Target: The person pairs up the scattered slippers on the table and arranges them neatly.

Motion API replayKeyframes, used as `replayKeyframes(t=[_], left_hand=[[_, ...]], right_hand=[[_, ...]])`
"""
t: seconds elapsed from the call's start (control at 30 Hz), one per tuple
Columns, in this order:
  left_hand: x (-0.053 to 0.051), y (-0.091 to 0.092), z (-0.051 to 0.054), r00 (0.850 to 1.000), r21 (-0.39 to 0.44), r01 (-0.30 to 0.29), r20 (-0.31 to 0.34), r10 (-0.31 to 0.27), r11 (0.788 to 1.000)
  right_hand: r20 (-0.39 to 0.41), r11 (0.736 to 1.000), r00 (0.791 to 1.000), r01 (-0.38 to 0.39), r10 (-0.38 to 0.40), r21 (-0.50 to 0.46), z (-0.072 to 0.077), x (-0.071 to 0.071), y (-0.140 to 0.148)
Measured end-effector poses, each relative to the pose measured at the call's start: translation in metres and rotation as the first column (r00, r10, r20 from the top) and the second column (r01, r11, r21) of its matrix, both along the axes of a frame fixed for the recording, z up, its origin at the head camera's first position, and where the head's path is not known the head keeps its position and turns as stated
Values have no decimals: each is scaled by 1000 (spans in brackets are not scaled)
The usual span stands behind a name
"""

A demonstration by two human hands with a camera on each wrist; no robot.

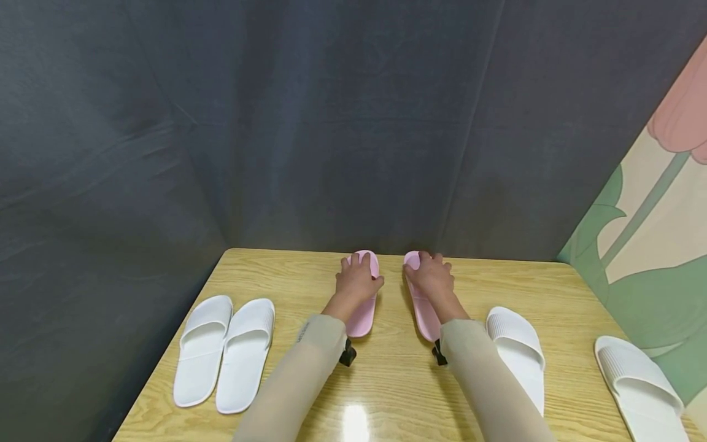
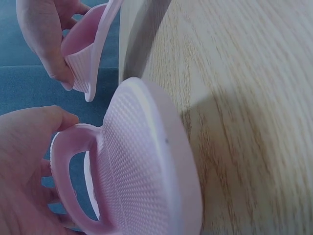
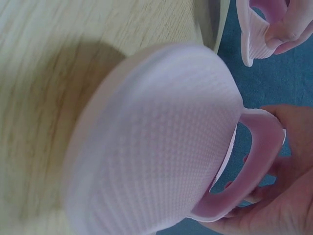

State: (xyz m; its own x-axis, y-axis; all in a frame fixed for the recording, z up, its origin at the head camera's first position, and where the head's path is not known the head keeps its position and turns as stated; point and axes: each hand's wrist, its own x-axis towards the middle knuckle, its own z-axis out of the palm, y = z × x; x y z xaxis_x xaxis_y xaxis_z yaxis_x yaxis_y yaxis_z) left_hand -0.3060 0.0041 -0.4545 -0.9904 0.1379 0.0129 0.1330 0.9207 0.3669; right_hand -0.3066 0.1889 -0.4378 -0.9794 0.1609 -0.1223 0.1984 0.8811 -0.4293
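Note:
In the head view, two pink slippers lie apart near the table's back edge, toes facing away. Over the toe strap of the left pink slipper [image 1: 361, 322] [image 2: 139, 166] my left hand [image 1: 356, 282] [image 2: 24, 166] grips it, thumb at the strap's inner side and fingers across it. My right hand [image 1: 433, 279] [image 3: 293, 171] holds the right pink slipper [image 1: 425, 316] [image 3: 156, 137] by its strap in the same way. Textured insoles face the wrist cameras. The hands partly cover both straps.
Two white slippers [image 1: 200, 368] [image 1: 243, 374] stand side by side at the table's left. Another white slipper [image 1: 521, 362] is partly behind my right sleeve, and one more [image 1: 646, 393] lies at the right edge. A dark curtain [image 1: 353, 123] hangs behind the wooden table [image 1: 386, 393].

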Motion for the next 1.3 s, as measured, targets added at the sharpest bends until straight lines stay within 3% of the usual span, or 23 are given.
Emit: replayKeyframes(t=[0.57,0.97,1.3], left_hand=[[-4,3,-4,1000,8,-14,13,14,1000],[-6,1,-9,999,26,-26,36,25,999],[-6,5,-11,1000,41,-17,19,16,999]], right_hand=[[17,1000,1000,25,-25,-13,-2,-3,-9],[2,1000,1000,3,-3,-15,-4,-6,-11],[4,1000,1000,-8,8,-15,-9,-8,-14]])
